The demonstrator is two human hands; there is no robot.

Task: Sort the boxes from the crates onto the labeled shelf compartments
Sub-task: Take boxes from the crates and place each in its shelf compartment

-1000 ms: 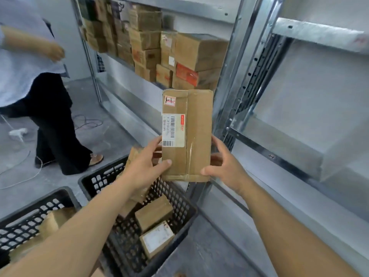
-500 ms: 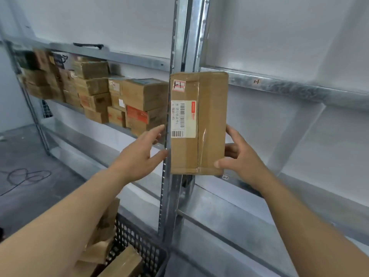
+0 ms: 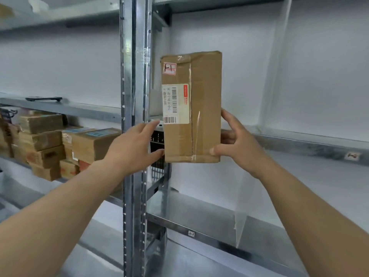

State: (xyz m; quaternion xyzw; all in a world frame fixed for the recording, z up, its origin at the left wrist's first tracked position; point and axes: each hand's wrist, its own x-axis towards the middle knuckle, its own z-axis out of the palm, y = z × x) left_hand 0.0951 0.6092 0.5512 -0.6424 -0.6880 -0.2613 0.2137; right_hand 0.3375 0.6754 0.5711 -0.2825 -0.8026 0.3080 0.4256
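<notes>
The box (image 3: 203, 116) is plain brown cardboard, crossed by clear glossy tape. Its label (image 3: 175, 103) is white with black barcodes and a red strip down one edge. The sticker (image 3: 169, 68) above it is white, red-bordered, with a black scrawl. The shelf (image 3: 299, 143) is mottled grey metal, and its tag (image 3: 191, 233) is white with black marks. The wall (image 3: 329, 66) is white. The stacked boxes (image 3: 46, 140) are brown, some printed orange-red.

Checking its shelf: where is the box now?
Head view, centre: the box is held upright between left hand and right hand, just right of the post.
</notes>
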